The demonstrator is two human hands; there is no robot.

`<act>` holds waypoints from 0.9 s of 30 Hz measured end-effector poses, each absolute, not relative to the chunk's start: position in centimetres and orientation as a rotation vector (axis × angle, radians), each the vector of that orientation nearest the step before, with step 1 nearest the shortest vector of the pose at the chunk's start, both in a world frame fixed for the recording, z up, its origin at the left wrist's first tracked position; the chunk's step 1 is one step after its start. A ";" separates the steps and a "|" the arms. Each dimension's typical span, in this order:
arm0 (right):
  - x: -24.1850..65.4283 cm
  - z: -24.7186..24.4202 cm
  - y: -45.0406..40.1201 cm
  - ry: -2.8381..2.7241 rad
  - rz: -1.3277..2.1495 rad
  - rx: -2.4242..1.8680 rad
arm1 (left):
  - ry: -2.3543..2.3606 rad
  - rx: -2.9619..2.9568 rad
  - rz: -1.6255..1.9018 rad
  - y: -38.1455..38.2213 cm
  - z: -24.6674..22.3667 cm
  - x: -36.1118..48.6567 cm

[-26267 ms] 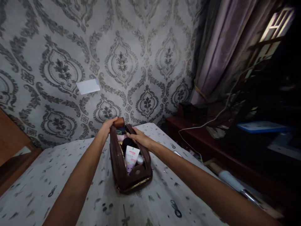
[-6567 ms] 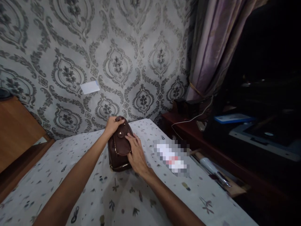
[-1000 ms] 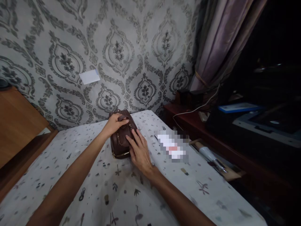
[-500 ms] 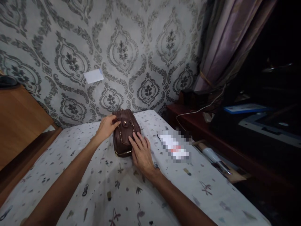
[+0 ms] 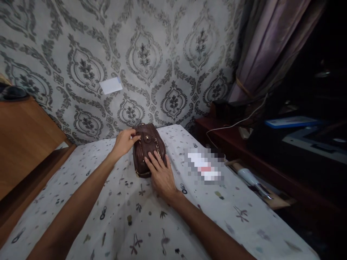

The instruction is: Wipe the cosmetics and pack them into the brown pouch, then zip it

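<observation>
A brown leather bag (image 5: 149,146) lies on the patterned bed sheet (image 5: 116,220), with a round metal clasp near its far end and a zipper along each side of its top. My left hand (image 5: 123,142) is closed in a pinch at the upper end of the left zipper (image 5: 141,150); the fingers hide the pull. Flat across the near right part of the bag rests my right hand (image 5: 162,175), fingers spread and touching the leather. Another zipper (image 5: 158,147) shows just beyond its fingertips.
A blurred-out phone-like object (image 5: 204,168) lies right of the bag. Beyond the bed's right edge are a dark red ledge (image 5: 206,126), a white cable (image 5: 227,127) and a wooden tray (image 5: 279,200) with a white tube. A wooden board (image 5: 29,133) stands at left; patterned wallpaper is behind.
The whole view has shifted slightly, moving the scene right. My right hand's fingers lie a little further over the bag's top; my left hand stays pinched by the left zipper.
</observation>
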State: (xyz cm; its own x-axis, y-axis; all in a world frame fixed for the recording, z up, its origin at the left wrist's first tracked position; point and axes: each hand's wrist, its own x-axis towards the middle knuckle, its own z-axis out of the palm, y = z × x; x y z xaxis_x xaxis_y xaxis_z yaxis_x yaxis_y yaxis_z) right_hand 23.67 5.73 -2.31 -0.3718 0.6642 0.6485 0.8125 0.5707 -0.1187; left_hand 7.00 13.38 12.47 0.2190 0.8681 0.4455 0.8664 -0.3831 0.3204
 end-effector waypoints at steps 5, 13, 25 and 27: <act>23.8 -2.1 5.7 -2.150 -0.285 -1.177 | 1.746 2.454 0.878 12.9 12.8 7.2; 24.0 -2.0 5.8 -2.138 -0.256 -1.138 | 1.646 2.474 0.865 11.4 12.6 7.6; 24.4 -1.7 5.3 -1.951 -0.223 -1.084 | 1.648 2.585 0.785 10.4 12.8 8.4; 24.5 -1.6 5.2 -1.876 -0.216 -1.103 | 1.631 2.628 0.821 10.3 13.2 9.4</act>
State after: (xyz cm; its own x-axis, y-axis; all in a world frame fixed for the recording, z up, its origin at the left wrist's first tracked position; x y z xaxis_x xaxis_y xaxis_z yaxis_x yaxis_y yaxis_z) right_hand 24.50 5.22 -1.61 -0.1765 0.6022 0.7786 0.7633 0.5832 -0.2780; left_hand 9.41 10.28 13.25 0.3491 0.8216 0.4506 0.8516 -0.4789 0.2133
